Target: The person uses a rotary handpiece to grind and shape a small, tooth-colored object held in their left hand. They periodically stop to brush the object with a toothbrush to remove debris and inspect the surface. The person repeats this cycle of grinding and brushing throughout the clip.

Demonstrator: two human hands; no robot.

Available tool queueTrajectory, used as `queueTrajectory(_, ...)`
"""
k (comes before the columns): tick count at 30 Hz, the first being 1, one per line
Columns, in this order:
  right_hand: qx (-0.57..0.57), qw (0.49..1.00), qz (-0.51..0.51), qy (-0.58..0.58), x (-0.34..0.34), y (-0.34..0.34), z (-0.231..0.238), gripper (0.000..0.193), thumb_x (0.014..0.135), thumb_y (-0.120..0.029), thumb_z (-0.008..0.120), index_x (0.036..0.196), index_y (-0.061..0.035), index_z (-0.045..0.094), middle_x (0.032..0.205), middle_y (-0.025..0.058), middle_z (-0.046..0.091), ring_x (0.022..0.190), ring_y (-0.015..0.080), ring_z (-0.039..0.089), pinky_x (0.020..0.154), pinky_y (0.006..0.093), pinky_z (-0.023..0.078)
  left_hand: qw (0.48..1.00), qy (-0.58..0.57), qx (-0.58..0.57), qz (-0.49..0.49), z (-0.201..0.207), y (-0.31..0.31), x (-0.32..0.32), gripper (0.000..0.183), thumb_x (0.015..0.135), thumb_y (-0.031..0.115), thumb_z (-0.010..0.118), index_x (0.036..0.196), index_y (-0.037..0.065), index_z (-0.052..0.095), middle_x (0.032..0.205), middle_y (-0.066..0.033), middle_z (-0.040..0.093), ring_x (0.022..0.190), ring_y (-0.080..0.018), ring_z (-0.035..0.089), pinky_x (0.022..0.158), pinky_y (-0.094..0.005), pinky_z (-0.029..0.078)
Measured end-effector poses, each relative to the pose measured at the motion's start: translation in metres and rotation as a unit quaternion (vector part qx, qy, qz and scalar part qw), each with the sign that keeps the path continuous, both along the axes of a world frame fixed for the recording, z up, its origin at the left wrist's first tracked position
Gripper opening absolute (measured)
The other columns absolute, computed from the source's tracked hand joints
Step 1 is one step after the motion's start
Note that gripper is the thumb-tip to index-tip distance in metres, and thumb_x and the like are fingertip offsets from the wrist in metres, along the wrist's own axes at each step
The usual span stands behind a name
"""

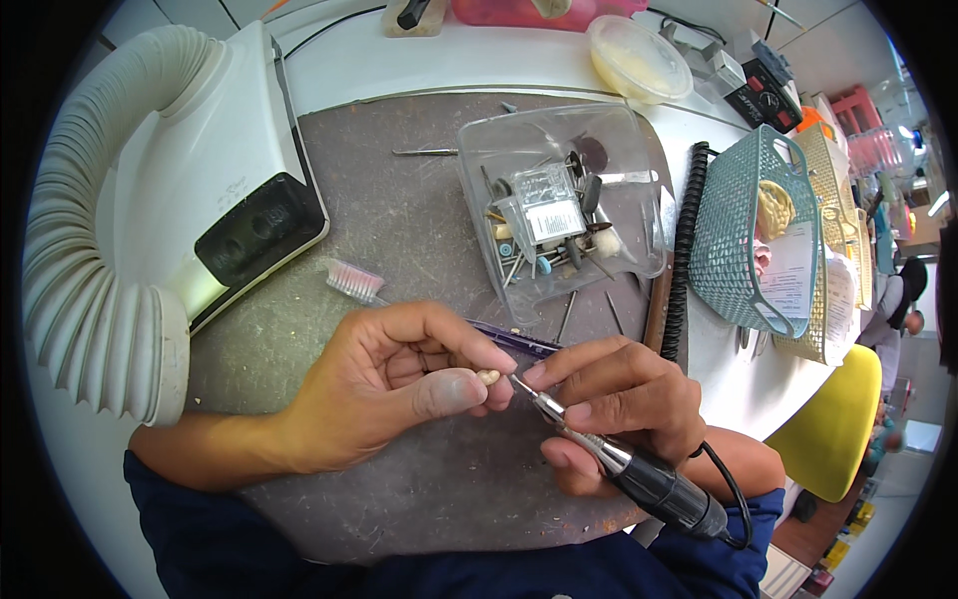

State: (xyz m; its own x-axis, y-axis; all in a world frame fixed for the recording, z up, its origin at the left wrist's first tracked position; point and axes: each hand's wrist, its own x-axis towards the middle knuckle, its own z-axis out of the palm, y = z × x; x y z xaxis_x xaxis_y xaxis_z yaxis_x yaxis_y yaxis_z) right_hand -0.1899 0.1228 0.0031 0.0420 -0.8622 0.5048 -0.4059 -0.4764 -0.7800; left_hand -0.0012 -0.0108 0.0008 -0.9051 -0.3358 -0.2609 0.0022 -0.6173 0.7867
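Observation:
Between the thumb and fingers of my left hand (399,369) is a small cream dental crown (488,377). My right hand (639,399) grips a black and silver rotary handpiece (639,474) like a pen, its cord looping off the rear end. The handpiece's thin bur points left and ends close beside the crown; whether they touch I cannot tell. Behind my fingers lies a purple toothbrush (509,339), partly hidden, and a clear brush head with pale bristles (351,278) shows left of it.
A clear plastic tray (479,215) of burs and polishing bits stands beyond my hands. At left is a white dust extractor (235,130) with a ribbed hose (75,270). A teal basket (743,240) and a coiled black cord (685,260) are at right. A round tub (639,60) stands behind.

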Motion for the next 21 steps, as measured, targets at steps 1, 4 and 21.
queueTrajectory(1,-0.015,1.000,0.005,0.026,-0.001,-0.002,0.004,0.040,0.073,-0.004,0.082,0.103,-0.0032,0.055,0.086,0.0121,0.062,0.094,0.0333,0.069,0.075,0.0379,0.060,1.000,-0.002,-0.001,0.001,0.001,0.000,0.000,0.016,0.090,0.003,0.065,0.105,-0.002,0.060,0.100,-0.0137,0.063,0.093,-0.0189,0.066,0.081,-0.0313,0.054)
queueTrajectory(4,-0.092,0.995,0.007,0.031,0.007,-0.003,-0.002,0.029,0.072,-0.003,0.081,0.091,-0.0017,0.059,0.083,0.0111,0.065,0.097,0.0340,0.069,0.082,0.0421,0.059,1.000,-0.012,-0.006,0.012,0.001,0.002,-0.002,0.016,0.089,0.001,0.065,0.104,-0.002,0.061,0.099,-0.0126,0.063,0.093,-0.0180,0.065,0.083,-0.0307,0.053)
queueTrajectory(21,-0.088,0.995,-0.032,0.022,0.011,-0.002,-0.005,0.032,0.068,-0.005,0.083,0.092,-0.0043,0.061,0.081,0.0096,0.067,0.102,0.0360,0.069,0.089,0.0461,0.057,0.999,0.005,-0.036,0.017,0.003,0.006,0.000,0.021,0.090,-0.002,0.063,0.110,-0.005,0.063,0.103,-0.0134,0.064,0.095,-0.0187,0.067,0.086,-0.0294,0.055)
